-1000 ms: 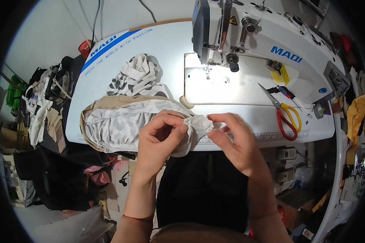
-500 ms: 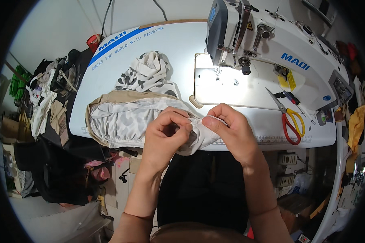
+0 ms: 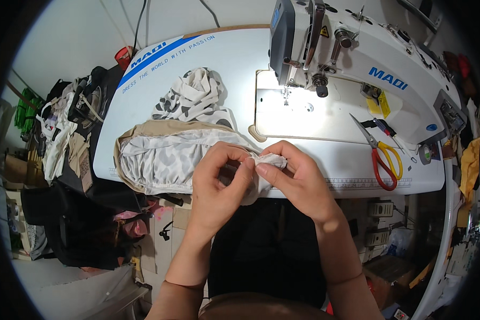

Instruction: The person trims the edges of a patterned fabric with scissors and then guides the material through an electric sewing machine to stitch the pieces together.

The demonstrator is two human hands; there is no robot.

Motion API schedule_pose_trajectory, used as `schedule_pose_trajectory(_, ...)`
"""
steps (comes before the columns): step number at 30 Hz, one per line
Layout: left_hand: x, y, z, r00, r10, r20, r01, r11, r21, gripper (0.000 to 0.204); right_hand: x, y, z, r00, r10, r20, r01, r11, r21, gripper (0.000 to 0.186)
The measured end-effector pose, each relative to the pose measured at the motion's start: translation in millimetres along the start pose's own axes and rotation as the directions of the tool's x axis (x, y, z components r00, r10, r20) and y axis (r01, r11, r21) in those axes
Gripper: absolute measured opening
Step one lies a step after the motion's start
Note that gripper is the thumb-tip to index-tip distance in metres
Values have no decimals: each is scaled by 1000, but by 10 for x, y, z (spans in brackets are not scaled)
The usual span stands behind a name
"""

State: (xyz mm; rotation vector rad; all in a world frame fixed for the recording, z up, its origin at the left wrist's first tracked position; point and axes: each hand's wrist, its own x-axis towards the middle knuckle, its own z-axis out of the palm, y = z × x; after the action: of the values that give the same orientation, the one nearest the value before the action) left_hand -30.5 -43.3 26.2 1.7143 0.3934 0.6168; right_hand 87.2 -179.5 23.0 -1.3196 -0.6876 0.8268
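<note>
A white and grey patterned garment (image 3: 162,160) with a beige edge lies at the table's front edge, its right end lifted between my hands. My left hand (image 3: 218,178) pinches the gathered white fabric between thumb and fingers. Close beside it, my right hand (image 3: 293,176) grips the same end, with a crumpled bit of cloth poking up above the thumb. The two thumbs almost meet. Part of the garment hangs over the front edge below my fingers. Just behind lies a bunched white cloth with dark spots (image 3: 194,96).
A sewing machine (image 3: 352,53) with its lamp lit stands at the back right. Red and yellow handled scissors (image 3: 384,157) and a small screwdriver-like tool (image 3: 392,133) lie to the right. Piled clothes (image 3: 61,128) and a red cup (image 3: 124,56) are at the left.
My right hand has moved left, bringing the thumbs close together. The fabric end that was stretched between my hands is now bunched up in the fingers.
</note>
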Motion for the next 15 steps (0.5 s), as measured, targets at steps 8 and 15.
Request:
schedule_pose_trajectory(8,29,-4,-88,995,-71,73,83,980,-182,11,36,-11,-81,999,41,8,-42,994,98,19)
schedule_pose_trajectory(15,57,-41,-53,981,-142,132,173,947,-270,10,41,-4,-70,998,63,-18,-60,988,141,20)
